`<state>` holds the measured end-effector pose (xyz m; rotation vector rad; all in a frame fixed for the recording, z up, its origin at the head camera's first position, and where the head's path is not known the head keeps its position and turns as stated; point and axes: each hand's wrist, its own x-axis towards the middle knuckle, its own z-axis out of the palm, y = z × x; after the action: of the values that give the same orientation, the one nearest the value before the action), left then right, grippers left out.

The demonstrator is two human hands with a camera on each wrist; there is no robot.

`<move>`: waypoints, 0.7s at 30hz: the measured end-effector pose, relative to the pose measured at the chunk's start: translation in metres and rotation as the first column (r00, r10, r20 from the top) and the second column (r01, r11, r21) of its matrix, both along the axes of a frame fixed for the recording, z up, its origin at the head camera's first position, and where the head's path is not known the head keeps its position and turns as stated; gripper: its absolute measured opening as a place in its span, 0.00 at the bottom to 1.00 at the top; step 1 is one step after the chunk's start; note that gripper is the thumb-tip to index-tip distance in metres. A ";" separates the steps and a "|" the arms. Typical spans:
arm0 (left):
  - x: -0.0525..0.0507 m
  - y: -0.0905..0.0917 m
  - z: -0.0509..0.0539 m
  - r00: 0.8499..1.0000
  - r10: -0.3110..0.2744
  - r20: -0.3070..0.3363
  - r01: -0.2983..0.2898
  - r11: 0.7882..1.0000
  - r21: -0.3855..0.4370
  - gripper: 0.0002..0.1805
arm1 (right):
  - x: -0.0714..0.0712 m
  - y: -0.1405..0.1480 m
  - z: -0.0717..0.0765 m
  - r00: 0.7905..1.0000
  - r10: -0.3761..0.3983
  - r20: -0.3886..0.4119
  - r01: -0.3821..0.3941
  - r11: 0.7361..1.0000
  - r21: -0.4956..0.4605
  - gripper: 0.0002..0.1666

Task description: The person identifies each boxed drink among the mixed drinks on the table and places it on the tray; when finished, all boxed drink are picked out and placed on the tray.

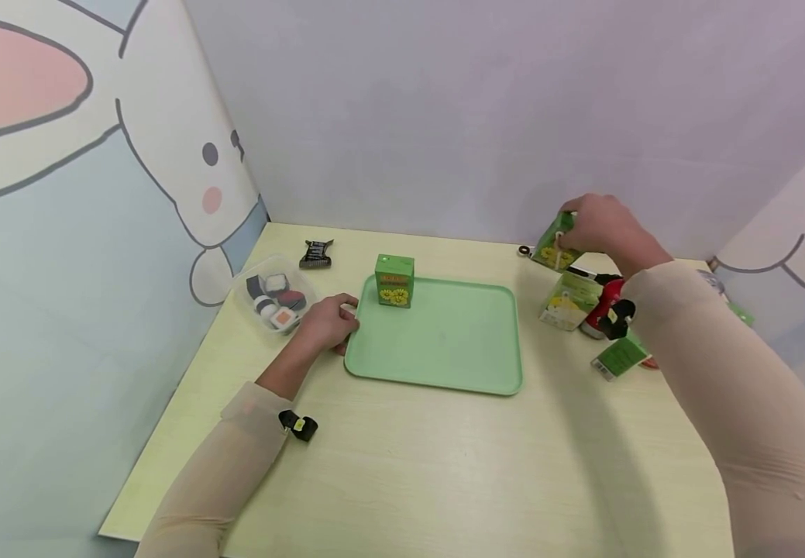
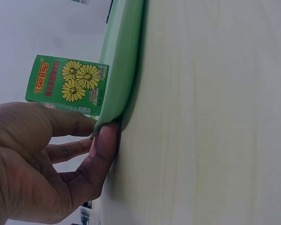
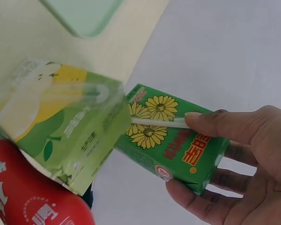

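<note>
My left hand [image 1: 324,322] pinches the left rim of a green tray [image 1: 444,341], thumb and fingers on either side of the edge in the left wrist view. On the tray's back left corner a green drink carton [image 1: 395,281] with yellow flowers stands upright. At the back right my right hand [image 1: 600,223] grips a matching flowered carton [image 3: 173,140], tilted and raised; a white straw lies along its face, under the thumb. Close below it is a green-and-yellow carton with a pear picture [image 3: 61,122], beside a red bottle [image 3: 33,192].
Left of the tray sits a clear plastic box [image 1: 276,294] of sushi-like pieces, with a small black packet [image 1: 316,254] behind it. Another green carton [image 1: 618,356] lies at the right, near the red bottle. Walls bound the table at the back and both sides.
</note>
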<state>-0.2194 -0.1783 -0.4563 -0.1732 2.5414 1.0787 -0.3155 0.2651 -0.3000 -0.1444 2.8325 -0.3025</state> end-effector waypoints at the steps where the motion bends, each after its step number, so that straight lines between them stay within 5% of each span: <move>1: 0.000 0.000 0.000 1.000 0.000 0.000 0.000 1.000 0.000 0.27 | 0.000 -0.002 0.001 1.000 0.011 -0.006 -0.011 1.000 -0.002 0.43; 12: -0.001 0.000 -0.002 1.000 -0.008 -0.004 0.008 1.000 -0.009 0.26 | 0.006 -0.031 0.009 0.985 0.135 -0.107 -0.140 0.989 -0.042 0.41; 21: -0.002 0.004 -0.001 1.000 0.006 0.007 -0.006 1.000 -0.011 0.26 | 0.010 -0.057 0.005 0.976 0.187 -0.110 -0.198 0.975 -0.097 0.40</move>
<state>-0.2214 -0.1748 -0.4574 -0.1872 2.5427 1.0643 -0.3060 0.2086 -0.2949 -0.4664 2.8715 -0.4153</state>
